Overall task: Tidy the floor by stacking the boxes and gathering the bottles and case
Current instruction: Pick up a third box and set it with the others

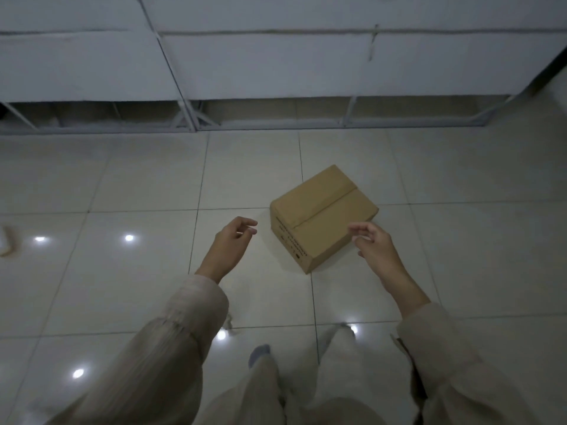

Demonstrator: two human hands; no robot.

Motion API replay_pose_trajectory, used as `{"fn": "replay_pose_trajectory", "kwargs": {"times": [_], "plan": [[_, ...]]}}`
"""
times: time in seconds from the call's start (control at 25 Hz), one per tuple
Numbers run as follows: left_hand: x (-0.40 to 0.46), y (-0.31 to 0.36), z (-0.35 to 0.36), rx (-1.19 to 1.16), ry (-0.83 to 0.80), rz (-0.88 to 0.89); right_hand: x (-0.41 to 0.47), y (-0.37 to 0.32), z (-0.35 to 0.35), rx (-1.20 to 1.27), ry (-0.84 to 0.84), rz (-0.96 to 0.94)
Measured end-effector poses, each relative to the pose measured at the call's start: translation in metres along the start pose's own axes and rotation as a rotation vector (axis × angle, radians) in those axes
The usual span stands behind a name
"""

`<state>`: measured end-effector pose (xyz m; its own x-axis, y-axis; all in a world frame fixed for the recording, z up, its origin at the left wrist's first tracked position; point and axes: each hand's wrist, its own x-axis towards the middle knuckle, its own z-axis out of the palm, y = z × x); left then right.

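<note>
A closed brown cardboard box (322, 214) sits on the pale tiled floor, turned at an angle, with dark print on its near left side. My left hand (231, 245) hovers to the left of the box, fingers loosely curled, a gap between it and the cardboard. My right hand (372, 245) is over the box's near right corner, fingers loosely curled and holding nothing; I cannot tell whether it touches the box. No bottles or case are in view.
White shelving on a metal frame (190, 116) runs along the far side of the floor. A pale object (7, 240) lies at the left edge. My legs and a grey-socked foot (259, 354) are at the bottom. Glossy floor tiles (122, 179) reflect ceiling lights.
</note>
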<state>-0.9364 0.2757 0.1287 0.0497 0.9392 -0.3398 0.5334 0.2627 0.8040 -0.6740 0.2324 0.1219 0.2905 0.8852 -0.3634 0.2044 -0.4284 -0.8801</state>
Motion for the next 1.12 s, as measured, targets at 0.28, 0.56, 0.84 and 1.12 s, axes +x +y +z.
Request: {"fn": "replay_pose_trajectory", "kwargs": {"times": [0.28, 0.56, 0.84, 1.12], "plan": [[0.092, 0.056, 0.077, -0.095, 0.190, -0.097, 0.157, -0.014, -0.067, -0.104, -0.143, -0.054], [0.161, 0.054, 0.192, -0.181, 0.352, -0.266, 0.304, 0.034, -0.099, -0.384, -0.339, -0.020], [0.281, -0.058, 0.291, -0.084, 0.376, -0.452, 0.445, 0.159, -0.042, -0.734, -0.336, -0.033], [0.363, -0.156, 0.345, -0.103, 0.379, -0.707, 0.535, 0.261, -0.022, -0.985, -0.217, 0.055]]}}
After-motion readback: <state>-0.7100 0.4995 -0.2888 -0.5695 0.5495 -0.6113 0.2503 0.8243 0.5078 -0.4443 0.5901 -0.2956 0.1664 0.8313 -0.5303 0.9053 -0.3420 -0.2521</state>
